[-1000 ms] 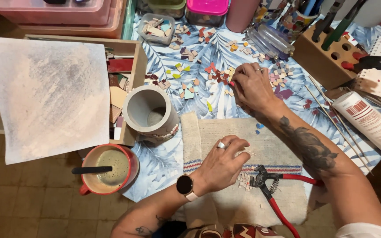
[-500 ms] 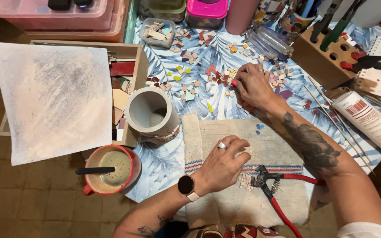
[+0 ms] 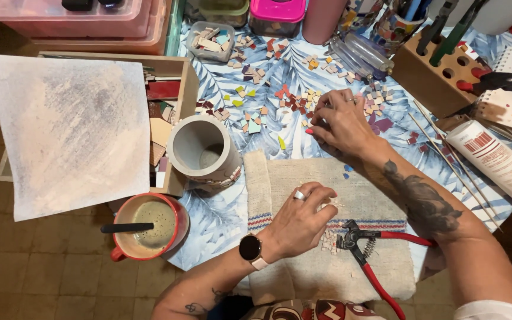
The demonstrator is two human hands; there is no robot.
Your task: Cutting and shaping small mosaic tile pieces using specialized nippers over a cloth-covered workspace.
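Observation:
My right hand (image 3: 342, 121) reaches over the leaf-patterned tablecloth (image 3: 220, 219) and pinches at small coloured tile pieces (image 3: 294, 101) scattered there. My left hand (image 3: 300, 219), with a ring and a wristwatch, rests curled on a beige cloth (image 3: 327, 272), fingers closed around something pale and small that I cannot make out. Red-handled nippers (image 3: 368, 249) lie on the cloth just right of it, beside a little heap of pale tile chips (image 3: 329, 241). A grey cylindrical pot (image 3: 200, 151) with mosaic pieces at its base stands to the left.
A red mug (image 3: 146, 228) with a stick in it sits at the table's near-left corner. A dusty board (image 3: 66, 127) covers a wooden box (image 3: 176, 71). A white tube (image 3: 496, 160), a wooden tool block (image 3: 440, 68) and plastic containers (image 3: 277, 12) line the right and far sides.
My right hand has shifted slightly toward the tile pieces and bent its fingers over them. The left hand has stayed on the cloth.

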